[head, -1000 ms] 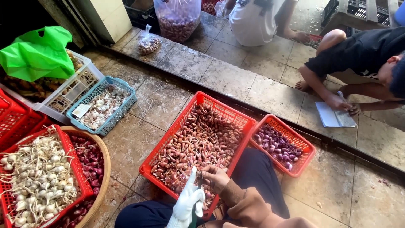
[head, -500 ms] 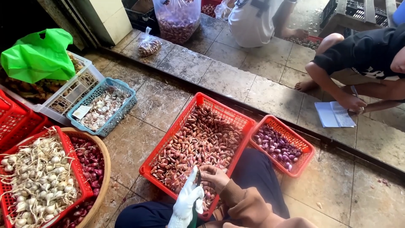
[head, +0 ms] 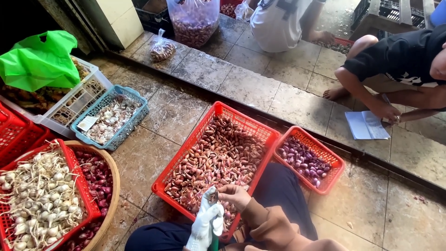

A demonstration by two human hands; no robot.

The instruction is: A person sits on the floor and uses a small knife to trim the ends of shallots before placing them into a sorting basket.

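Gloved left hand (head: 206,223) and bare right hand (head: 236,195) pinch one shallot (head: 214,197) together — over the big red basket's (head: 241,122) six-o'clock edge; peeled purple ones' small basket (head: 335,160) at three o'clock.

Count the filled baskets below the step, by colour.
Red plastic baskets: 3
Blue plastic basket: 1
White plastic basket: 1
Round tan woven basket: 1
Total: 6
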